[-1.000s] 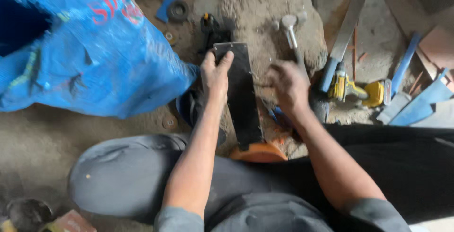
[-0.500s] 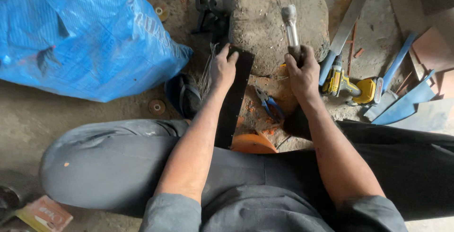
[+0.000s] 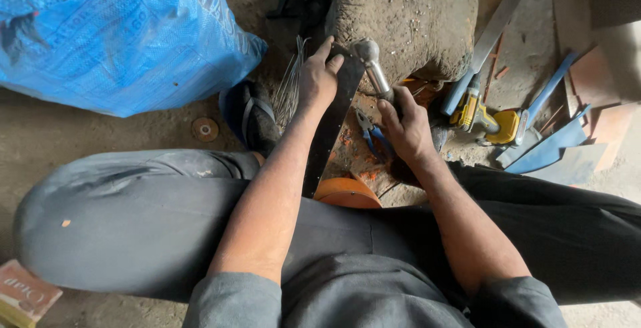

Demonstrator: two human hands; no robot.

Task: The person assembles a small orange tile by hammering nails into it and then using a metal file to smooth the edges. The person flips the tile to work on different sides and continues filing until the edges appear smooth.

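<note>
My left hand [image 3: 318,77] grips the far end of a long dark metal strip [image 3: 332,124] with small holes along one edge; the strip leans from my lap up onto a rough stone block [image 3: 407,14]. My right hand [image 3: 405,126] is closed around the handle of a steel hammer [image 3: 372,64], whose head rests beside the strip's upper end at the block's near edge. Blue-handled pliers [image 3: 371,134] lie on the ground between my two hands.
A big blue woven sack [image 3: 120,31] fills the upper left. A sandalled foot [image 3: 250,117] and a bundle of thin wires [image 3: 290,84] sit left of the strip. A yellow power tool [image 3: 484,117], blue metal pieces [image 3: 551,147] and an orange round object [image 3: 347,193] lie nearby.
The strip has turned more edge-on and slid up onto the stone block. My right hand picked up the hammer and brought its head down beside the strip's end.
</note>
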